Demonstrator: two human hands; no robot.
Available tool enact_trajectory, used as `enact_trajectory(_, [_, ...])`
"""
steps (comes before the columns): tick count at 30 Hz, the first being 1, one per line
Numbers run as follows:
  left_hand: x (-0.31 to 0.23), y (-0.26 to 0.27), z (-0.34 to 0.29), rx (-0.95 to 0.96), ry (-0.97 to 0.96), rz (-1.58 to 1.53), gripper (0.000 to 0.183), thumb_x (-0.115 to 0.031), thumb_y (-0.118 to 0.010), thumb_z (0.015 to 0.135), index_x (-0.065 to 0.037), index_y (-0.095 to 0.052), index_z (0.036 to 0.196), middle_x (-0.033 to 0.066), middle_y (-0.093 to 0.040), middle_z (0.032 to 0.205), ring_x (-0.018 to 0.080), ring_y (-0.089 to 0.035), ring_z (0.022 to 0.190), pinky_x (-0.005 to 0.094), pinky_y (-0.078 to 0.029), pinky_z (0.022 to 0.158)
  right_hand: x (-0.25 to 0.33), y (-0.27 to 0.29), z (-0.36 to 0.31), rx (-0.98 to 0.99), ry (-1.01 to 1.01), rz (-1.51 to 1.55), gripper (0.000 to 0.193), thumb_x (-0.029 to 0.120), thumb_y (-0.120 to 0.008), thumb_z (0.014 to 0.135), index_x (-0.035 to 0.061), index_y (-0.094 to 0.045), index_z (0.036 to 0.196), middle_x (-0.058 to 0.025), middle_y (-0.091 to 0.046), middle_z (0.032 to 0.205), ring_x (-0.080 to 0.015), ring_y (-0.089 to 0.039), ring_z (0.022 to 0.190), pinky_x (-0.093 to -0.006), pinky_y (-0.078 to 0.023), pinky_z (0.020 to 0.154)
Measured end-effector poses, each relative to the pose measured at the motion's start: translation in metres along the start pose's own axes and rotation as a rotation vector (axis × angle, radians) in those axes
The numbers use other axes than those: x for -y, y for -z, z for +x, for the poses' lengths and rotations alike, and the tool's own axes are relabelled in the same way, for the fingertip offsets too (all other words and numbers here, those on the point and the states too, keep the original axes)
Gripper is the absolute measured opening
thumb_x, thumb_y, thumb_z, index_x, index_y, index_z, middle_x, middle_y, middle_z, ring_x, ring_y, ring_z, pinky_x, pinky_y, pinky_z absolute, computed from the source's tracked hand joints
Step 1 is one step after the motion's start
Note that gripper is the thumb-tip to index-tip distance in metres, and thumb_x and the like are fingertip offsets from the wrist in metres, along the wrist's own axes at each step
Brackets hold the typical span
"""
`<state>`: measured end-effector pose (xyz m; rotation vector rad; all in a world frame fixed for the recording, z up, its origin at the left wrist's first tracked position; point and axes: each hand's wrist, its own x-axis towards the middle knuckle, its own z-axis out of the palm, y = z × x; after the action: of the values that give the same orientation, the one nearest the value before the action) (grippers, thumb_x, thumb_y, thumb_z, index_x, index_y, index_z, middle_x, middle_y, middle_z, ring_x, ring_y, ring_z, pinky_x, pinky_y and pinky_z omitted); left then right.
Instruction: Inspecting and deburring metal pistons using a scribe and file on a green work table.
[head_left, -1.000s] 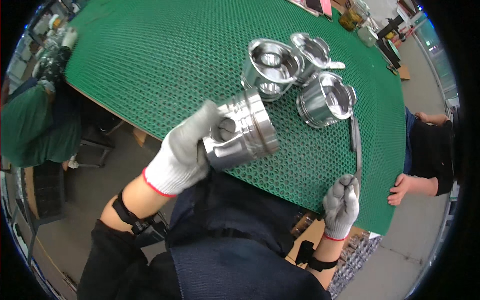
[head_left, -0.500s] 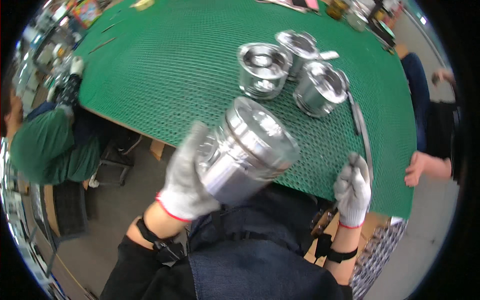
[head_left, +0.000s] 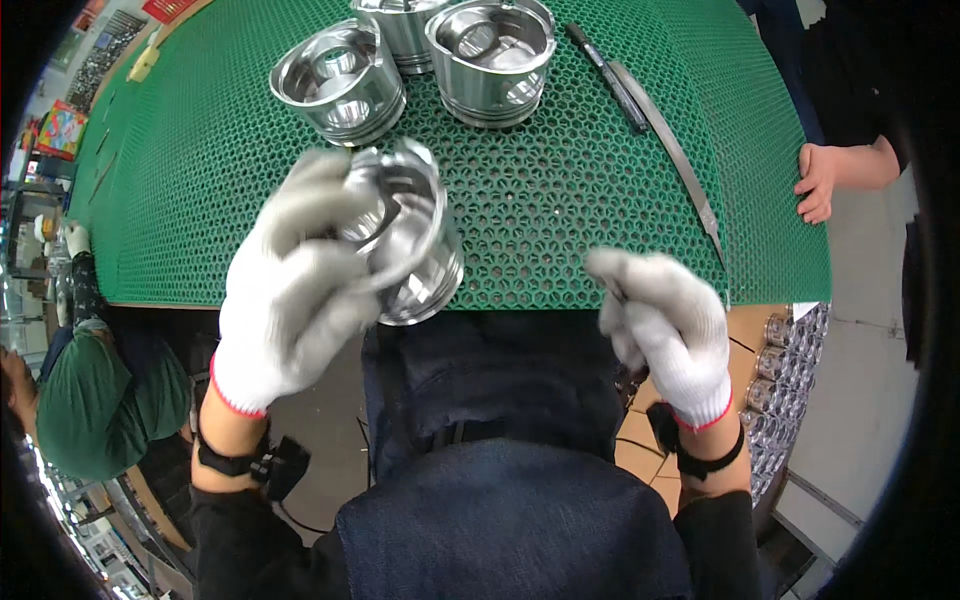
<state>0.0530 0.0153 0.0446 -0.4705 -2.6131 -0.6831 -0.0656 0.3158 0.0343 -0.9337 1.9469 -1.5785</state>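
**Left gloved hand (head_left: 295, 285) closed on one metal piston (head_left: 428, 262)**

We see the left hand's fingers wrapped over the near-left rim of the piston, gripping it, though blur hides exactly where each fingertip sits. The piston tilts with its hollow end up, over the table's near edge; we cannot tell whether it touches the green mat (head_left: 545, 235). The right gloved hand (head_left: 672, 328) is apart from it, near the same edge, fingers curled; we cannot tell whether anything small is pinched there.

We judge the step in hand to be handling this single piston close to the body. From here, we think the next move calls for a secure hold on its smooth, curved wall, an even tilt, and care to keep it clear of its neighbours.

Farther out, three more pistons (head_left: 495, 90) stand hollow end up on the mat, beyond the held one. To their right lie a black pen (head_left: 610, 80) and a curved metal strip (head_left: 676, 152). Below the table's right corner we see rows of pistons (head_left: 785, 385), and at the right side a co-worker's bare hand (head_left: 817, 185).
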Motion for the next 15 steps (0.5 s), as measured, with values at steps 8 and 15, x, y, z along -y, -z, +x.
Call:
enact_trajectory(8, [0.009, -0.028, 0.042, -0.182, 0.049, -0.048, 0.014, -0.006, -0.069, 0.075, -0.002, -0.066, 0.089, 0.0127, -0.060, 0.088, 0.0266, -0.059, 0.079, 0.0365, -0.048, 0.071, -0.030, -0.013, 0.069, -0.176, 0.640, -0.888, 0.033, 0.010, -0.067, 0.078, 0.0162, -0.070, 0.110, -0.0037, -0.064, 0.080, -0.0195, -0.063, 0.061, -0.0319, -0.050, 0.051])
enact_trajectory(15, [-0.016, -0.031, 0.023, -0.146, 0.017, 0.101, 0.028, -0.011, -0.080, 0.062, -0.006, -0.066, 0.085, 0.0086, -0.059, 0.080, 0.0275, -0.059, 0.077, 0.0389, -0.048, 0.070, -0.011, -0.040, 0.050, -0.078, 0.183, -0.851, 0.026, 0.007, -0.069, 0.081, 0.0119, -0.071, 0.106, -0.0069, -0.062, 0.081, -0.0252, -0.063, 0.064, -0.0353, -0.053, 0.059])
